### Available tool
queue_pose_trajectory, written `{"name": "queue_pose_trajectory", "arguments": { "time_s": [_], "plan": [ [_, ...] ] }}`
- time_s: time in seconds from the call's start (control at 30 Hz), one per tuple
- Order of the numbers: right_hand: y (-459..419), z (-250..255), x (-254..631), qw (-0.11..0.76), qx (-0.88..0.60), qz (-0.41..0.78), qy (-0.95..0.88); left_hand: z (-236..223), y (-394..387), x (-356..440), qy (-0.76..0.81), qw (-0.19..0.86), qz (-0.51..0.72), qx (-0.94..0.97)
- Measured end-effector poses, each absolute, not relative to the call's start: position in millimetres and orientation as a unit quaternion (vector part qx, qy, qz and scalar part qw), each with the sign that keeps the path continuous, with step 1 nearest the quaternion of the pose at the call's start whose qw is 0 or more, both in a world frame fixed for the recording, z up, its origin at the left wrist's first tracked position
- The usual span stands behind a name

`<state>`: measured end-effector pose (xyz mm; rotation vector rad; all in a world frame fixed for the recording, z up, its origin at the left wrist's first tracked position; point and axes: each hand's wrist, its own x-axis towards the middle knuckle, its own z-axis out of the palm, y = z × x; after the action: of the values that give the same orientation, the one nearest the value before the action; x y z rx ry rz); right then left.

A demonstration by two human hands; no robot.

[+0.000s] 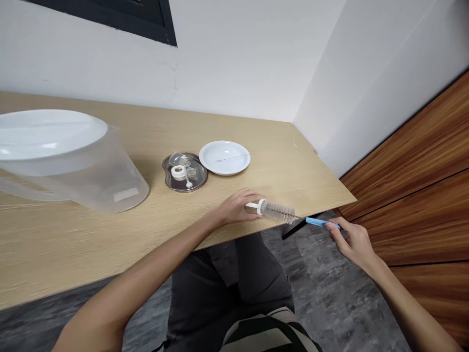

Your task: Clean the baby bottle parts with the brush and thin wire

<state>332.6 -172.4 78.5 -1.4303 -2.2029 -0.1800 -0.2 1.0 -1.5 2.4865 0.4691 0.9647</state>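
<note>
My left hand [240,206] is wrapped round a small bottle, probably a baby bottle [261,207], with a white collar at its mouth; the rest of it is mostly hidden by my fingers. A bottle brush [281,212] lies in line with that mouth, its pale bristles showing outside the collar. Whether its tip is inside the bottle I cannot tell. The brush's blue handle [317,222] is pinched in my right hand [351,240], out past the table's front edge.
A metal kidney dish [167,182] holds a white ring [179,172] and clear parts. Touching it is a white plate [224,168] with a thin wire-like piece [234,157] across it. A large lidded pitcher [106,176] stands left on the wooden table [154,234].
</note>
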Motion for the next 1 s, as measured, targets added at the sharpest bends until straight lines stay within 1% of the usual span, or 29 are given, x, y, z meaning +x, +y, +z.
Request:
{"name": "queue_pose_trajectory", "arguments": {
  "time_s": [0.13, 0.27, 0.33, 0.5, 1.0],
  "plan": [
    [-170.9, 76.7, 342.5, 0.273, -0.492, -0.125, -0.817, -1.9, 1.4, 0.0, 0.178, 0.217, 0.352, 0.893],
    [-171.5, 74.5, 357.3, 0.234, -0.425, -0.184, -0.855, -1.4, 2.2, 0.0, 0.179, 0.218, 0.35, 0.893],
    [-171.9, 72.6, 361.7, 0.232, -0.41, -0.199, -0.859, -0.6, 2.2, -0.2, 0.173, 0.218, 0.348, 0.895],
    [-170.7, 68.7, 364.8, 0.247, -0.404, -0.19, -0.86, 1.1, 1.1, -0.5, 0.166, 0.214, 0.353, 0.895],
    [-172.4, 73.2, 360.5, 0.24, -0.434, -0.158, -0.854, 3.5, -1.1, -0.6, 0.168, 0.216, 0.349, 0.896]
  ]
}}
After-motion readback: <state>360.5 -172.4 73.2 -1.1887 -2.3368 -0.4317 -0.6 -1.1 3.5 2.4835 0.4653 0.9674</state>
